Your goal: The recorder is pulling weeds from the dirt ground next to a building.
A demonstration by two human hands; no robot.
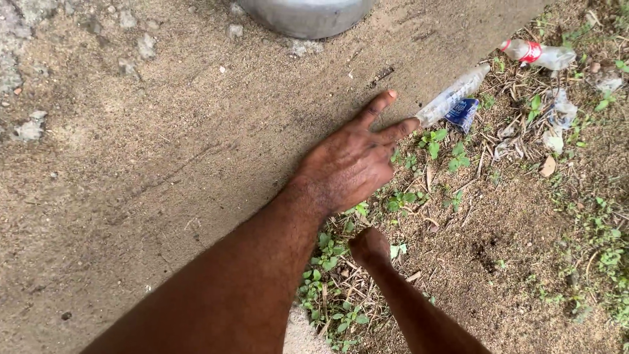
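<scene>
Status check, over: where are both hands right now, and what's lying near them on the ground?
Left hand open, fingers spread, reaching toward clear plastic bottle. Right hand lower, closed, over weeds. Second bottle farther off in litter. Metal pot at top edge.

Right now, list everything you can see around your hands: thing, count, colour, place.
metal pot: one, grey, top edge, partly cut off
concrete slab: one, sandy brown, left and centre
clear plastic bottle: one, with blue label, lying at slab edge beside left fingertips
second plastic bottle: one, clear with red label, top right on the ground
plastic scraps: several, clear and white, right of the bottles
weeds: many, green, along slab edge
bare soil: brown, lower right
left hand: open, fingers spread toward the clear bottle
right hand: closed in a fist, below the left, over weeds
</scene>
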